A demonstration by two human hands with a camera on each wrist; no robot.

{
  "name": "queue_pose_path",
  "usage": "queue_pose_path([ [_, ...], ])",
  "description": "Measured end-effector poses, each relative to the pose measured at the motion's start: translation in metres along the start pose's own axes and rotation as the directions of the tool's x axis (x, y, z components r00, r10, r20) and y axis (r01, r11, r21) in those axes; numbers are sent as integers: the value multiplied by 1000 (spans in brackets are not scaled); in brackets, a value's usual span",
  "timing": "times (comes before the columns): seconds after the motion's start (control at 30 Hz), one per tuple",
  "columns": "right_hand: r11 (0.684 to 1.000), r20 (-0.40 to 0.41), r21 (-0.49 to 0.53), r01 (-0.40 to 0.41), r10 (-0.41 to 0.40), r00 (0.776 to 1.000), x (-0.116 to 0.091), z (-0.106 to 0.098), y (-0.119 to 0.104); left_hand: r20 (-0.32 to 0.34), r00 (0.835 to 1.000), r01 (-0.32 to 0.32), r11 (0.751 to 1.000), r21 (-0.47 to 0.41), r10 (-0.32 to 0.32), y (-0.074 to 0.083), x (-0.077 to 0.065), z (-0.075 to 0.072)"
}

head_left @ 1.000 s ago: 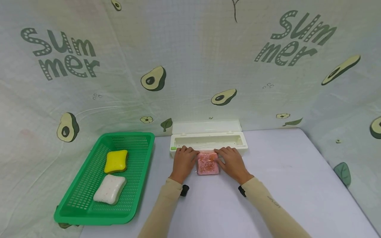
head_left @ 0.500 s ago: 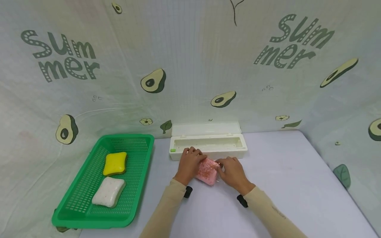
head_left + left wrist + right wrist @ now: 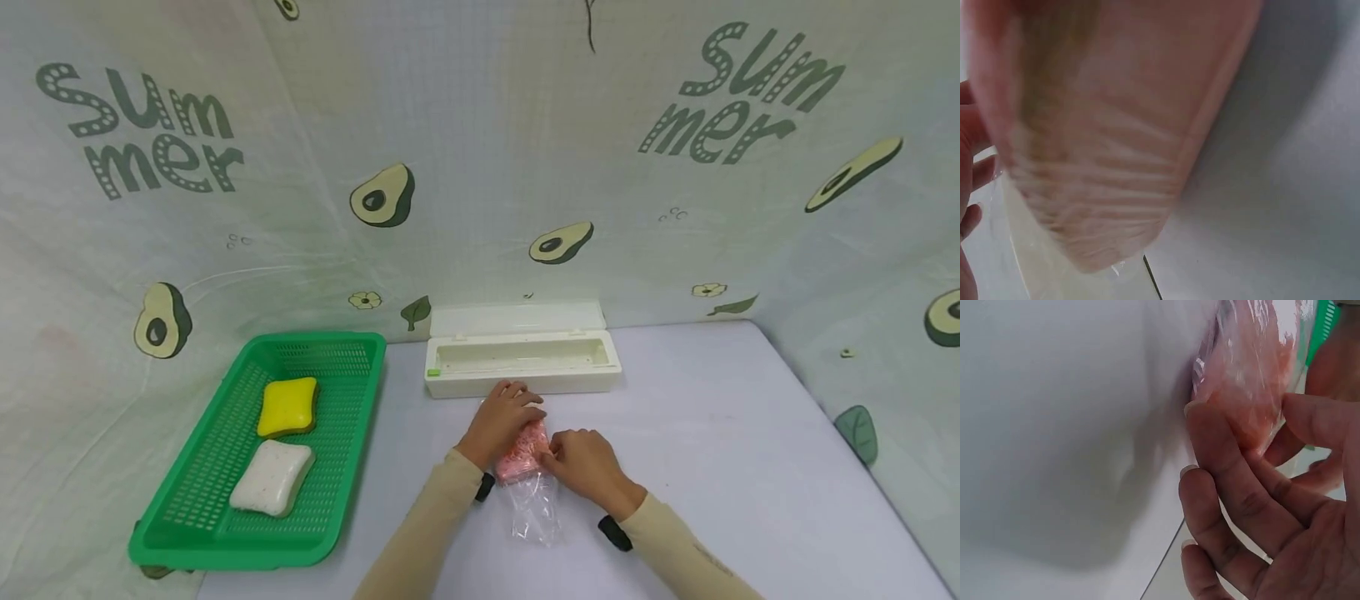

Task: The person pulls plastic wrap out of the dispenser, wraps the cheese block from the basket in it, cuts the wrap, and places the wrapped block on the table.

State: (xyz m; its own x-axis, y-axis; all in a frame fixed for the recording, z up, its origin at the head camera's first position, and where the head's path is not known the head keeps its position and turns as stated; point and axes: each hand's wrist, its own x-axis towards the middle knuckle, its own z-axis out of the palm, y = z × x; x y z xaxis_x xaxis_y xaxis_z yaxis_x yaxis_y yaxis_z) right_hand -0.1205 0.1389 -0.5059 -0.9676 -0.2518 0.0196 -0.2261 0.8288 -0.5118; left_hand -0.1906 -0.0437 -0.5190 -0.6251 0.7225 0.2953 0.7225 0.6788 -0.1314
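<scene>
A pink, square, pillow-shaped block [image 3: 522, 457] with reddish specks lies between both hands in front of the long white box. Clear plastic film [image 3: 534, 510] covers it and trails loosely toward the front. My left hand [image 3: 501, 421] grips its far left side. On the near right edge, my right hand [image 3: 583, 462] pinches the block through the film. The right wrist view shows thumb and index finger either side of the shiny, film-covered pink block [image 3: 1250, 394]. In the left wrist view the block [image 3: 1110, 125] looms large, its surface wrinkled toward the lower end.
The long white cling film dispenser [image 3: 525, 385] stands at the back with its lid [image 3: 517, 317] up. On the left, a green basket [image 3: 352, 467] holds a yellow block [image 3: 288, 406] and a white block [image 3: 272, 477]. A printed curtain hangs behind the table [image 3: 720, 467].
The block has come away from the dispenser toward the front and been turned. Loose film now trails from its near side. Both hands moved with it, the left one shifting rightward over it.
</scene>
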Motion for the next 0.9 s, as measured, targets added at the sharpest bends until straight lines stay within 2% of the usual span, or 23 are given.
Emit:
queue_pose_path([
  [0.13, 999, -49, -25, 45, -46, 998, -6, 1, 9, -50, 997, 59, 997, -57, -62, -2, -14, -10],
  [0.2, 993, -76, -57, 102, -106, 991, -11, 2, 16, -69, 992, 96, 991, -98, -103, -3, -24, -16],
  [0.27, 977, -102, -107, 183, -194, 976, -16, 4, 24, -74, 988, 125, 982, -142, -136, -4, -36, -20],
  [0.37, 924, -106, -178, 340, -361, 927, -23, 7, 37, -48, 988, 138, 973, -183, -149, -4, -54, -22],
  [0.47, 855, -101, -214, 472, -500, 860, -28, 10, 46, 36, 990, 140, 970, -197, -135, -1, -70, -22],
  [0.53, 818, -97, -218, 532, -560, 823, -30, 11, 49, 115, 987, 137, 971, -196, -116, 2, -78, -21],
  [0.6, 792, -90, -227, 567, -596, 798, -30, 12, 51, 183, 979, 131, 971, -198, -95, 5, -85, -20],
  [0.67, 768, -84, -237, 595, -627, 775, -30, 13, 51, 217, 974, 110, 975, -193, -67, 9, -90, -19],
  [0.9, 714, -92, -275, 644, -686, 722, -25, 18, 46, 160, 987, 13, 995, -102, 4, 18, -94, -16],
])
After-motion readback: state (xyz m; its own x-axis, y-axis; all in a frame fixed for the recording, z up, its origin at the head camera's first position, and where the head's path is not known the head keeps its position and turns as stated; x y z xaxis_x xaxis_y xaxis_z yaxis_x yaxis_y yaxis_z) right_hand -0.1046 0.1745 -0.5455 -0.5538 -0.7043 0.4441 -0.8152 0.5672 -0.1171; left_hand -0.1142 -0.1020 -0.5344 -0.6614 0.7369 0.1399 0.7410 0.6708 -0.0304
